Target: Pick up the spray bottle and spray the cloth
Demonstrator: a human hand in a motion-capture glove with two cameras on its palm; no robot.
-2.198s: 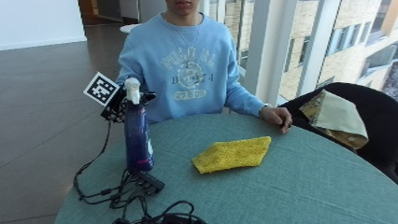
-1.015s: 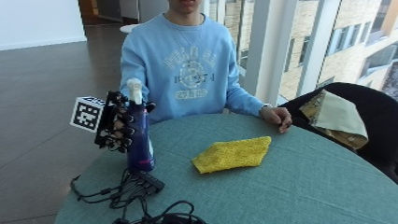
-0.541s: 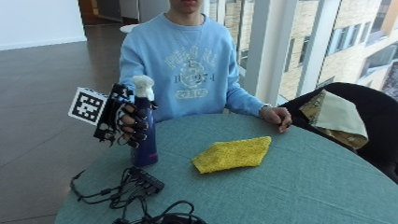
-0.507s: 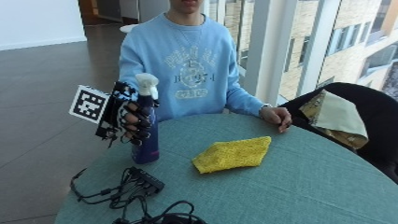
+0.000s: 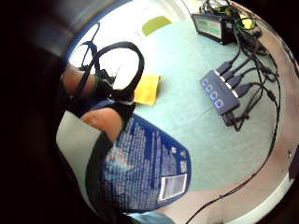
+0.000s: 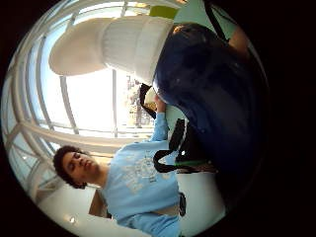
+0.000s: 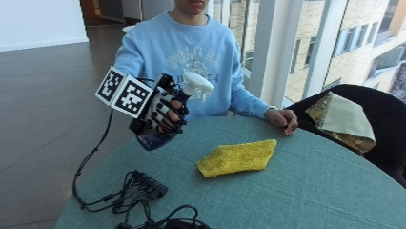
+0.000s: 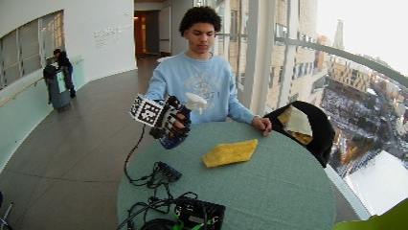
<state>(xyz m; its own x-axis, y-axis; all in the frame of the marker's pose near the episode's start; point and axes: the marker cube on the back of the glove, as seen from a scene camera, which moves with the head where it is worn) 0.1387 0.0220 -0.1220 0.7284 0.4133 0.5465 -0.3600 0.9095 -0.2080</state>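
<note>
One dark blue plastic spray bottle [image 7: 166,125] with white trigger head is held clear above the round teal counter [image 7: 304,191], gloved right hand [image 7: 164,110] fingers wrapped round its body, nozzle tilted right toward the crumpled yellow cloth [image 7: 236,157] lying mid-counter, presumably lining up the spray

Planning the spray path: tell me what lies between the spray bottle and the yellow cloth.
Nothing: the outside view shows only bare table between the lifted spray bottle, held by the right hand, and the yellow cloth.

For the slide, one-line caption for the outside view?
Gloved right hand holds the spray bottle tilted above the table, nozzle toward the yellow cloth.
</note>
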